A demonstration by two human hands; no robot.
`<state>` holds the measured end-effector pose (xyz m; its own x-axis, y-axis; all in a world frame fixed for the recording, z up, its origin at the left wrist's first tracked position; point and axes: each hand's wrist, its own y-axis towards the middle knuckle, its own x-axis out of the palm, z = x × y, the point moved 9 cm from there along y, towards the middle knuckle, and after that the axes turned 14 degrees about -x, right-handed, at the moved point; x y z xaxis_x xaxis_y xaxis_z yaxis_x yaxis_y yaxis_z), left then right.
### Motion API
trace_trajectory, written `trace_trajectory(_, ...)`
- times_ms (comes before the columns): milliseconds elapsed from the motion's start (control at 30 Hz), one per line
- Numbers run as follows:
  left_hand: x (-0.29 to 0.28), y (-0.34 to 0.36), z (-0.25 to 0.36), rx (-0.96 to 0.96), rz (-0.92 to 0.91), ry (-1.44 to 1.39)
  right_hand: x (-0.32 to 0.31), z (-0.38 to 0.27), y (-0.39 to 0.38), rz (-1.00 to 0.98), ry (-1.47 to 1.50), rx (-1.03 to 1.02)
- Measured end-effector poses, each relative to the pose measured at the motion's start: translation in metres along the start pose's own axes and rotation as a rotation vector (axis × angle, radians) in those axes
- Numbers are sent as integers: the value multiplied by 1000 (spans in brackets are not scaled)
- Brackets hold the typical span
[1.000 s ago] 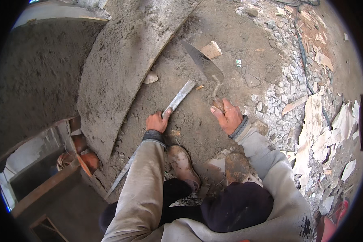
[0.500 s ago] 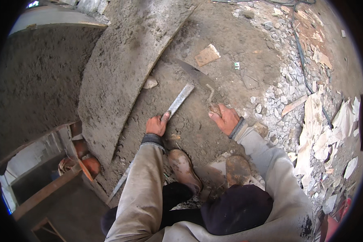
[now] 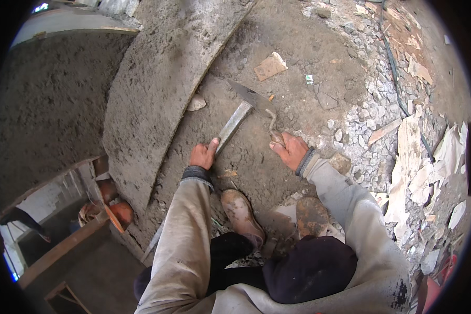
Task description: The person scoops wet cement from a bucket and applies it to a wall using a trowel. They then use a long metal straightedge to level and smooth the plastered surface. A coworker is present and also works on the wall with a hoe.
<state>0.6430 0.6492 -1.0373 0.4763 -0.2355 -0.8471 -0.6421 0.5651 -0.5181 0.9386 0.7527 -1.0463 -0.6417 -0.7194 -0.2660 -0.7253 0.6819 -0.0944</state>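
Note:
My left hand [image 3: 204,155] is closed round a long, flat grey metal bar [image 3: 233,125], thumb on top. The bar slants from its far end back past my left forearm, where its near part [image 3: 153,245] shows again. A pointed trowel [image 3: 254,98] is in my right hand [image 3: 291,149], the fingers wrapped round its handle. Its blade points away and to the left, beside the bar's far end; whether they touch I cannot tell. Below both tools lies rough, damp grey mortar or soil [image 3: 256,162].
A mortar-covered slab [image 3: 157,104] with a raised edge runs along the left. Lower left, a lower space holds wooden beams [image 3: 63,248] and a person's leg [image 3: 26,220]. Rubble [image 3: 369,125], torn paper [image 3: 405,167] and a dark cable [image 3: 395,78] lie right. My boots [image 3: 240,212] are below my hands.
The bar's far end has moved slightly away from me, up to the trowel blade. The trowel has barely shifted. A person's leg has come into view at the lower left.

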Motion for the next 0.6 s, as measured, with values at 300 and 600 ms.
trace_trajectory(300, -4, -2, -1, 4, 36, 9, 9, 9, -1, -99, 63, 125)
trace_trajectory(600, 1, -9, 2, -5, 64, 127, -8, 8, 12, 25, 50, -41)
